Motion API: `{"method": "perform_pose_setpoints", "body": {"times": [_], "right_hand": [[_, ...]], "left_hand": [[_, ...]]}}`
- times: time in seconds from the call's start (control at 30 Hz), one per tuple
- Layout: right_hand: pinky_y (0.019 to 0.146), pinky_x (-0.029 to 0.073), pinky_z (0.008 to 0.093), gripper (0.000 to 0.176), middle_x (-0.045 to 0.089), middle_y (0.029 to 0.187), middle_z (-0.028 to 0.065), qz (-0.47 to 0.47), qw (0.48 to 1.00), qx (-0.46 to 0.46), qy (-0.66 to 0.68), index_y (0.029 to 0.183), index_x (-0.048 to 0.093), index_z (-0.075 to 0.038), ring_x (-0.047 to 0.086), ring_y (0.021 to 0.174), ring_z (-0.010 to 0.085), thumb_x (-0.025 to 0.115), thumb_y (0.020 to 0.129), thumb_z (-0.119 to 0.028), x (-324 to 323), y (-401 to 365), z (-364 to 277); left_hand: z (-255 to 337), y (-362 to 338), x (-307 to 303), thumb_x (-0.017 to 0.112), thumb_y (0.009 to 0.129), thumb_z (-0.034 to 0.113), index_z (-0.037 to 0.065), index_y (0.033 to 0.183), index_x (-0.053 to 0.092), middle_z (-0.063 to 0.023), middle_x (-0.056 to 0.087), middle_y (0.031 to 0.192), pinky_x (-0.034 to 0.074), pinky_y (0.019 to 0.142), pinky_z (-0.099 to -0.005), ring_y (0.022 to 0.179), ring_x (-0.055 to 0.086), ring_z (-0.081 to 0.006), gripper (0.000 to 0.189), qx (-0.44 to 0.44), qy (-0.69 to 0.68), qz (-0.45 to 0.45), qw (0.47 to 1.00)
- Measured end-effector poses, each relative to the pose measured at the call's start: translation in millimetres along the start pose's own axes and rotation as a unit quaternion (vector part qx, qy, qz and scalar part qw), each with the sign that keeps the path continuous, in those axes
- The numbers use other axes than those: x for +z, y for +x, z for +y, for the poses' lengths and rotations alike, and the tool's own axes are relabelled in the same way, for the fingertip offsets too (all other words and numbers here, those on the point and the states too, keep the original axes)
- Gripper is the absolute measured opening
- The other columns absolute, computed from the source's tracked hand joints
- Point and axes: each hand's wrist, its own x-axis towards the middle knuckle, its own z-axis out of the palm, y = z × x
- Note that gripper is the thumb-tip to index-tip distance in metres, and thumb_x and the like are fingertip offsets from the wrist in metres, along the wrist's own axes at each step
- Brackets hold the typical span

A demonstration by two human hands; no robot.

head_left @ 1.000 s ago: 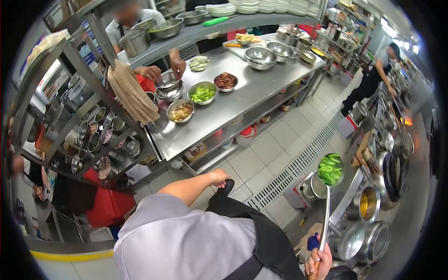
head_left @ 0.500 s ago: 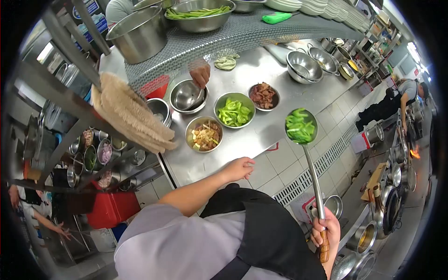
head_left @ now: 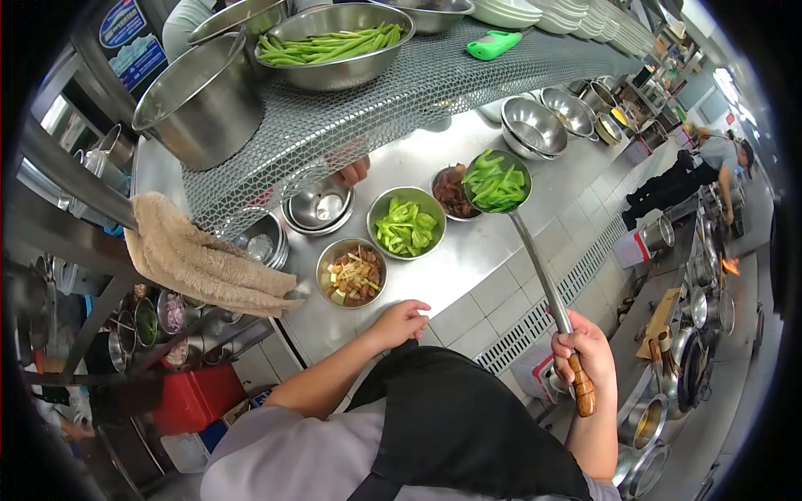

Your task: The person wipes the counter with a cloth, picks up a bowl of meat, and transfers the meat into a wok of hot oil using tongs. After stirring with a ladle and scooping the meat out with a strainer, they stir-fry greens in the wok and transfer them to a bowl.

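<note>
My right hand [head_left: 582, 346] grips the wooden handle of a long metal ladle [head_left: 539, 260]. Cut green vegetables [head_left: 498, 182] fill the ladle's bowl, which hangs over the table edge and partly covers a bowl of browned meat [head_left: 449, 194]. Free of any object, my left hand [head_left: 399, 324] hovers at the near table edge with loosely bent fingers slightly apart. Nearest to it are a bowl of diced mixed ingredients [head_left: 355, 275] and a bowl of green pepper pieces [head_left: 408, 225]. Another person's hand [head_left: 353, 171] reaches to a nested metal bowl [head_left: 317, 204] behind.
A mesh-covered shelf [head_left: 351, 108] overhangs the steel table, carrying a deep pot [head_left: 200, 108] and a basin of green beans [head_left: 334, 50]. Beige towels [head_left: 200, 259] hang at left. Right, beyond a floor drain [head_left: 535, 326], a person [head_left: 710, 159] works by the stoves.
The ladle has swung left, from beyond the table edge to beside the meat bowl. My view has shifted, and the shelf looks closer. The other person's hand is now more hidden behind the mesh.
</note>
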Motion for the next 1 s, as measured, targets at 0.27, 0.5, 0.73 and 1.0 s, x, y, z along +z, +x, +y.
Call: {"method": "perform_pose_setpoints", "body": {"times": [0.27,0.5,0.73,1.0], "right_hand": [[0.032,0.035,0.0231,0.043,0.046,0.059,0.0039,-0.004,0.999,-0.015,-0.046,0.124,0.047,0.000,0.043,0.033,0.0126,0.047,0.081,-0.002,-2,13,-6],[0.032,0.036,0.0232,0.045,0.045,0.059,0.0045,-0.020,0.999,-0.016,-0.020,0.126,0.046,0.000,0.042,0.032,0.0130,0.046,0.081,-0.002,-11,14,-2],[0.032,0.037,0.0233,0.042,0.045,0.059,0.0053,-0.012,1.000,-0.023,-0.005,0.124,0.046,0.000,0.043,0.032,0.0136,0.046,0.081,-0.002,-24,11,9],[0.032,0.036,0.0228,0.038,0.046,0.059,0.0041,0.002,1.000,-0.028,-0.014,0.118,0.049,0.001,0.043,0.034,0.0123,0.047,0.080,0.000,-23,10,8]], "left_hand": [[-4,-12,-4,0.054,0.093,0.015,0.003,0.120,0.052,-0.0050,0.059,0.086,0.048,0.061,-0.0232,0.069,0.060,-0.0112,0.030,-0.009,0.023,0.020,0.999],[1,-19,4,0.052,0.092,0.011,0.003,0.121,0.052,-0.0041,0.059,0.087,0.049,0.064,-0.0237,0.070,0.059,-0.0108,0.030,-0.005,0.040,0.004,0.999],[9,-12,10,0.049,0.091,0.009,0.002,0.121,0.051,-0.0044,0.059,0.087,0.049,0.065,-0.0243,0.071,0.060,-0.0115,0.031,0.010,0.073,-0.021,0.997],[6,-1,17,0.056,0.090,0.014,0.001,0.117,0.055,-0.0035,0.059,0.080,0.047,0.059,-0.0239,0.064,0.058,-0.0097,0.030,0.026,0.081,-0.023,0.996]]}}
